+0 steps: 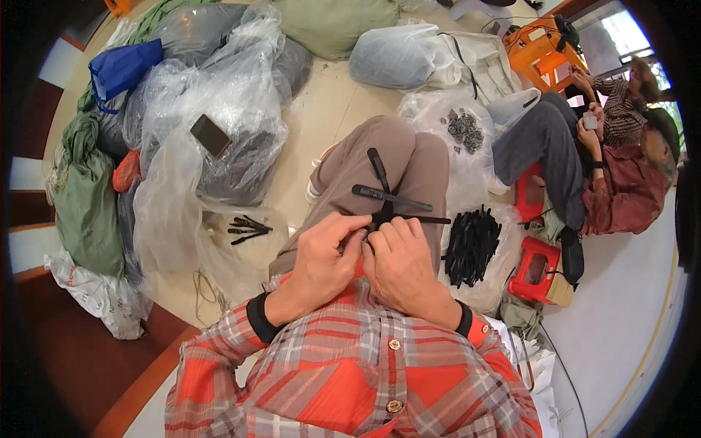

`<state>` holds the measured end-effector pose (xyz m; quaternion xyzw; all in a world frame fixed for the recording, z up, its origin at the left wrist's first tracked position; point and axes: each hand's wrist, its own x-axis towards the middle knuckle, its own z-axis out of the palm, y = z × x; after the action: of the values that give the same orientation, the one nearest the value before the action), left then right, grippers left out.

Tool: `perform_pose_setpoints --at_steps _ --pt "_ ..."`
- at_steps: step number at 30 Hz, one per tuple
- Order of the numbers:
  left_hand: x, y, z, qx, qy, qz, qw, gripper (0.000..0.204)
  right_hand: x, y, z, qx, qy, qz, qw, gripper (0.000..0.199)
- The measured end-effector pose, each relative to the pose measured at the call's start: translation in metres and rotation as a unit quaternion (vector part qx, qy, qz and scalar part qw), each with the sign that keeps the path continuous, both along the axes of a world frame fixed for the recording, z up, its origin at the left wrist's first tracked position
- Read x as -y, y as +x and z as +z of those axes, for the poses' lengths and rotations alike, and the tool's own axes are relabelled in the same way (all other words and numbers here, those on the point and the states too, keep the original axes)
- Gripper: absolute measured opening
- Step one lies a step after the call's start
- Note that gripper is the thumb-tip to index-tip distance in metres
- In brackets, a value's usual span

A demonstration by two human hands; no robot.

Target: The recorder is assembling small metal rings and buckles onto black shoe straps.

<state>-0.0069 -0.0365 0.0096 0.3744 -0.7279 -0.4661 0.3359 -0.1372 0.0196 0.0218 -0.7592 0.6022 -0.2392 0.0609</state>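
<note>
Above my lap, both hands meet at a black piece with several strap-like arms (385,212) spreading out like a star. My left hand (325,247) is closed, its thumb and forefinger pinching near the middle of it. Bent over the lower side of the same piece, the fingers of my right hand (400,264) press together. My fingers cover the spot where the arms join. To the right of my leg lies a pile of black straps (473,247) on clear plastic. A few similar black pieces (250,229) rest on plastic at the left.
Small dark buckle-like parts (464,131) lie heaped on plastic beyond my right knee. A phone (210,136) lies on large plastic-wrapped bundles (241,164), near a blue bag (125,69). Red stools (537,269) stand at right, where two other people (621,171) sit handling small items.
</note>
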Motion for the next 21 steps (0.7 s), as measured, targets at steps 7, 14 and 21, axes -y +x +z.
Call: perform_pose_setpoints --at_steps 7,14,21 --pt "0.006 0.006 -0.014 -0.164 0.334 -0.055 0.926 0.017 0.005 -0.023 0.021 0.091 0.05 0.048 0.993 0.016" --pt "0.011 0.01 -0.016 -0.251 0.46 -0.136 0.841 0.018 0.009 -0.038 0.009 0.333 0.19 0.02 0.923 0.019" --pt "0.009 0.015 -0.021 -0.255 0.474 -0.174 0.825 0.016 0.008 -0.043 0.0 0.535 0.391 0.001 0.75 0.017"
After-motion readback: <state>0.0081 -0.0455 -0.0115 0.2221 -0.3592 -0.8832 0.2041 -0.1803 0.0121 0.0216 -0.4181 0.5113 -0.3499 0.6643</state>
